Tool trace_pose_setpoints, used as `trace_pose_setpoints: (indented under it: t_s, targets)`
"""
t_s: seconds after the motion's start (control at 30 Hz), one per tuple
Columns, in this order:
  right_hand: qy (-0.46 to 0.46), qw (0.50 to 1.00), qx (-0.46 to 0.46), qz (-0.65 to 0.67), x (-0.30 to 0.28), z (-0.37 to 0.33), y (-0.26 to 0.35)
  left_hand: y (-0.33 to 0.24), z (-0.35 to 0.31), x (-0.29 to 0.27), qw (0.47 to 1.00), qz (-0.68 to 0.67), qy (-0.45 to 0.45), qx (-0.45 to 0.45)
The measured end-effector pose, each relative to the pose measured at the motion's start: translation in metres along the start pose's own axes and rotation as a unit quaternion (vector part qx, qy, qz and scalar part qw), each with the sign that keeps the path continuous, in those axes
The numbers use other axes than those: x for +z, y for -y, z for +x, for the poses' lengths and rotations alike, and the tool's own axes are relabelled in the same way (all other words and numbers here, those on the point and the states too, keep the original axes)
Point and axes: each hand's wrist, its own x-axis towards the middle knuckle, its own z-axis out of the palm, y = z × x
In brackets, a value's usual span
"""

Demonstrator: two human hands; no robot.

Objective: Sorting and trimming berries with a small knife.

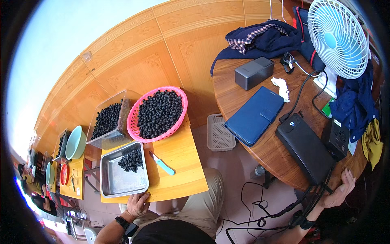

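My left hand (137, 204) rests on the near edge of a small yellow wooden table (178, 162), right by a steel tray (122, 183) that holds a small heap of dark round fruits (131, 160). A knife with a light teal handle (162, 163) lies on the table beside the tray. Behind them sit a pink basket (136, 122) and a clear plastic box (103, 138), both full of the same dark fruits. My right hand (341, 190) is spread on the edge of a round wooden table (268, 150), next to a black flat device (306, 148) with cables.
The round table carries a blue wallet case (255, 115), a grey box (254, 72), a white fan (338, 38), a crumpled tissue and dark clothes. A white perforated basket (220, 133) stands on the floor between the tables. Black cables trail over the floor. Other people work at far left.
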Motion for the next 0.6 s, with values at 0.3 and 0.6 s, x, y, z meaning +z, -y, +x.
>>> trace_pose_setpoints:
  t_s: [0.3,0.6]
  targets:
    - [0.001,1.0,-0.002,-0.002,0.0019,-0.0015,-0.0029,0.0019,0.0003,0.0018,1.0,0.002,0.009,-0.005]
    - [0.017,0.999,0.018,-0.03,-0.0011,-0.0011,0.0003,0.001,0.0012,-0.0011,1.0,-0.004,0.01,-0.007]
